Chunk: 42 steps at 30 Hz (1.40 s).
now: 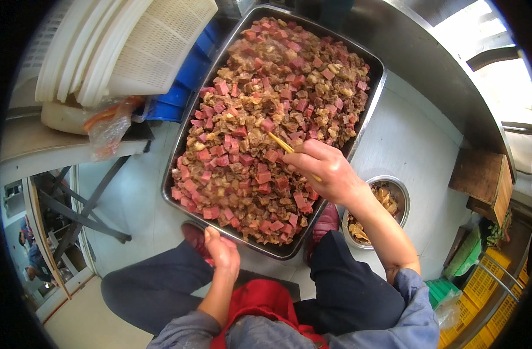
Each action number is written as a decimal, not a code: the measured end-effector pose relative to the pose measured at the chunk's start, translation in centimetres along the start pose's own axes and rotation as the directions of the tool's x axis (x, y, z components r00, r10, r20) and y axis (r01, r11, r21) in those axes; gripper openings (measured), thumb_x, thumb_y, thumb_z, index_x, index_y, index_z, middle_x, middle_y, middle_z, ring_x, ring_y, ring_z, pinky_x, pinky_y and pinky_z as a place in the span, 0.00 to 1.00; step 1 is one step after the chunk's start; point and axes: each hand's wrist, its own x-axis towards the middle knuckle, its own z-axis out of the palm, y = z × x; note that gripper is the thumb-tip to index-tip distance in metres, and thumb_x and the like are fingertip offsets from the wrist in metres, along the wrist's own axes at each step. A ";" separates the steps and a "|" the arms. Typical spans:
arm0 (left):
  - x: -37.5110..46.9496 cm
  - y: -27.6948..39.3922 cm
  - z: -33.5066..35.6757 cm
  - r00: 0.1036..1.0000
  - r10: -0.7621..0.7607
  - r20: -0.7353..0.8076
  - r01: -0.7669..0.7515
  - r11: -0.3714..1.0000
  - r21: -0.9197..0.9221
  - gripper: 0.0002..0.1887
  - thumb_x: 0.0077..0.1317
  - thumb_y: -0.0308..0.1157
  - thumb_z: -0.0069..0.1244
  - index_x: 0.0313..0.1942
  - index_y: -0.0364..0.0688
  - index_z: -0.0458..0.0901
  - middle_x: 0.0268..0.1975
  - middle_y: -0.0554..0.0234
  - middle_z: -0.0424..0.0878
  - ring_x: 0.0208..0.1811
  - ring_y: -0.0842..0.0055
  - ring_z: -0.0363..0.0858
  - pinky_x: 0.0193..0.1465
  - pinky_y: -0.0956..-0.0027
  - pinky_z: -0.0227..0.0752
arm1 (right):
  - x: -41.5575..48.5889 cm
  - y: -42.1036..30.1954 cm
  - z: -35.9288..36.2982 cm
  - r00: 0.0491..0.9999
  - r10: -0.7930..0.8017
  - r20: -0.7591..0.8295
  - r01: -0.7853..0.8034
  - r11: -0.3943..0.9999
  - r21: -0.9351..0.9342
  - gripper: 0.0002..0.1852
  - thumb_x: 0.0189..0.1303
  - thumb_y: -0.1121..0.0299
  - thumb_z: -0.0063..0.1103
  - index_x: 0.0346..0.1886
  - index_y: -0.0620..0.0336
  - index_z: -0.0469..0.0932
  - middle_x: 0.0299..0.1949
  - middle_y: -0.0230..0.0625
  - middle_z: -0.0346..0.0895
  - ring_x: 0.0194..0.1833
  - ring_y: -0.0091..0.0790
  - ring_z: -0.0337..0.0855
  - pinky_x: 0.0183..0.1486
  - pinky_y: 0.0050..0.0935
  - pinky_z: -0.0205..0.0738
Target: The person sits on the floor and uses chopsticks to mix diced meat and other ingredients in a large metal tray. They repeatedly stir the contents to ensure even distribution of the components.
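Observation:
Before me lies a large rectangular metal tray (365, 114), heaped with brown cooked meat pieces (266, 104) and pink diced cubes (224, 152). My right hand (325, 170) grips a pair of yellowish chopsticks (280, 141) over the middle of the heap. Their tips reach the pieces near a pink cube; I cannot tell whether they pinch one. At the tray's near edge, my left hand (222, 253) rests with its thumb up by the rim, and its fingers are partly hidden. Beside the tray on the right, partly behind my right forearm, a round steel bowl (405, 198) holds brown scraps.
White perforated plastic baskets (157, 43) are stacked at the upper left above a blue crate (174, 98). A plastic bag (111, 131) hangs off a table edge (74, 155). At right are a wooden box (479, 174) and yellow crates (484, 279). My shoes flank the tray's near end.

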 end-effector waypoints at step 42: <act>-0.1 -0.2 -0.2 0.999 0.022 0.025 -0.019 0.994 -0.110 0.15 0.78 0.39 0.32 0.56 0.41 0.68 0.53 0.67 0.74 0.55 0.75 0.73 0.63 0.64 0.66 | 0.4 -4.4 -6.9 0.977 0.212 0.018 -0.212 0.969 0.129 0.12 0.48 0.80 0.65 0.38 0.62 0.81 0.30 0.38 0.75 0.31 0.41 0.79 0.33 0.34 0.72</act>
